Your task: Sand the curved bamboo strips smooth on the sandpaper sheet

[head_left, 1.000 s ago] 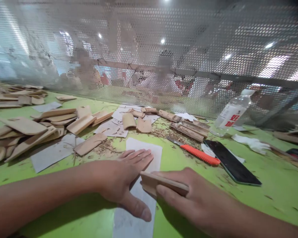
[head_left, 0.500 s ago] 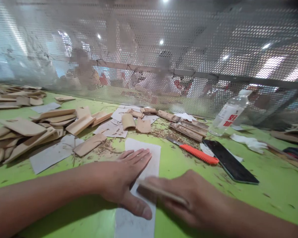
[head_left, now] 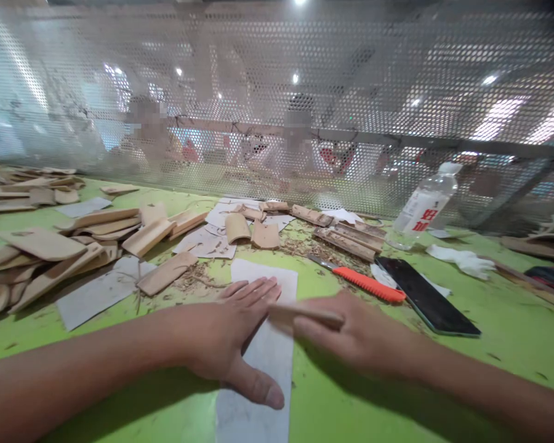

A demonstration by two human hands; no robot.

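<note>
The person's left hand point(head_left: 233, 335) is lying palm down and hiding part of the long white sheet of paper point(head_left: 253, 421), whose near end is running out of the frame at six o'clock. Both forearms are being cut off by the frame's sides. Motion is blurring the narrow, tan, slightly curved bamboo piece point(head_left: 305, 315) in the right hand point(head_left: 355, 329), so its left tip is hard to make out, and whether it is touching the paper or the left fingers is uncertain. The right hand is closing on the bamboo piece, thumb on the near side, fingers beyond; the piece is projecting toward nine o'clock, over the paper's right edge. The left hand is gripping nothing: its fingers are pointing to two o'clock, its thumb spreading toward four. From the right hand, an orange-handled knife point(head_left: 369, 284) is lying near, between twelve and one o'clock, and a black phone point(head_left: 429, 298) at two, with a strip of green tabletop point(head_left: 332, 400) showing between. More tabletop is stretching toward four and six. At ten o'clock from the left hand, a heap of pale bamboo pieces point(head_left: 50, 243) is spreading well apart. A grey perforated screen point(head_left: 258, 61) is bounding the table at twelve, blurring the figures behind it.
</note>
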